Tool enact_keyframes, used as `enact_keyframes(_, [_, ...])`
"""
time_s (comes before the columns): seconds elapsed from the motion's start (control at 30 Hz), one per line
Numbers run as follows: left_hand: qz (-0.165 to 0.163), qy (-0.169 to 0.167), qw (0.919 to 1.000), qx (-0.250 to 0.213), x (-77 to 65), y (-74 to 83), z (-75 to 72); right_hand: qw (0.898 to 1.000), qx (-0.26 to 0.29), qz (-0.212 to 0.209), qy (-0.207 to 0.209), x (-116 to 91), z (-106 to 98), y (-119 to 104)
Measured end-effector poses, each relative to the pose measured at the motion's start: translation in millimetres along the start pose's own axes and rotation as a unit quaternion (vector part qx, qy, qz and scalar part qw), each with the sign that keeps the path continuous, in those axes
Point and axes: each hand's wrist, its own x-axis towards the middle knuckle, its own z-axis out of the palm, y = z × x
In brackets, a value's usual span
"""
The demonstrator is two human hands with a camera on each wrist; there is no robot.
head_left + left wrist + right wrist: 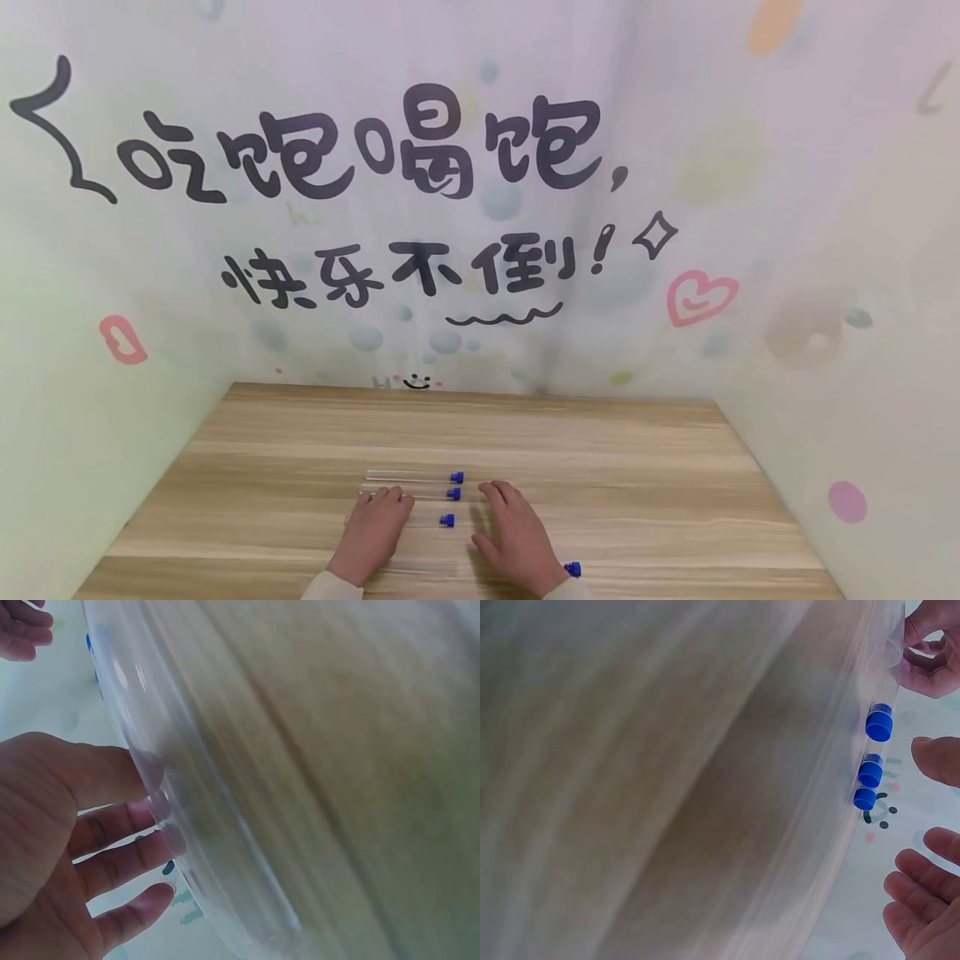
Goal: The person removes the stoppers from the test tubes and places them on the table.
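Three clear test tubes with blue caps lie side by side on the table: a far tube (411, 477), a middle tube (427, 494) and a near tube (447, 521). My left hand (375, 531) is over the near tube's body, thumb and fingers curled about it and hiding part of it; the fingertips overlap the middle tube. To the right of the caps, my right hand (517, 533) holds nothing, its fingers loosely bent and the thumb apart. Beside the right wrist shows another blue cap (573, 569), partly covered. A clear tube body (225, 825) crosses close to the left wrist camera.
The wood-grain table (637, 467) meets a pale printed wall (480, 358) at the back, with further walls on the left and right. Dark lettering and coloured spots decorate the back wall.
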Motion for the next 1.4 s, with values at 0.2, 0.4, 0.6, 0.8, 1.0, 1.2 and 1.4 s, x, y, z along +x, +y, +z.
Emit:
enact_keyframes(0.2, [-0.003, -0.016, 0.9999, -0.002, 0.8, 1.9, -2.6, 1.0, 0.003, 0.0, -0.003, 0.8, -1.8, -1.4])
enact_keyframes(0.4, [0.01, 0.02, 0.9996, 0.016, -0.7, 1.4, -1.7, 1.0, 0.006, -0.007, 0.0, 1.3, -1.4, -1.2])
enact_keyframes(0.6, [0.011, 0.018, 0.9996, 0.018, -1.0, 2.1, -3.3, 1.0, 0.005, -0.014, 0.01, 0.8, -0.7, -3.3])
enact_keyframes(0.8, [0.016, 0.024, 0.9994, 0.02, -1.9, 3.9, -6.7, 1.0, 0.011, -0.016, 0.004, 1.4, -0.4, -8.0])
enact_keyframes(1.0, [0.029, 0.031, 0.9989, 0.019, -1.7, 6.2, -8.3, 1.0, 0.026, -0.017, -0.002, 1.1, 0.1, -12.4])
enact_keyframes(1.2, [0.032, 0.021, 0.9993, 0.007, -0.5, 12.7, -12.5, 0.999, 0.035, -0.009, -0.023, 0.4, 0.0, -12.1])
enact_keyframes(1.4, [0.046, 0.033, 0.9983, 0.017, -0.3, 19.7, -15.7, 0.999, 0.018, -0.024, -0.02, -1.0, 0.1, -9.0])
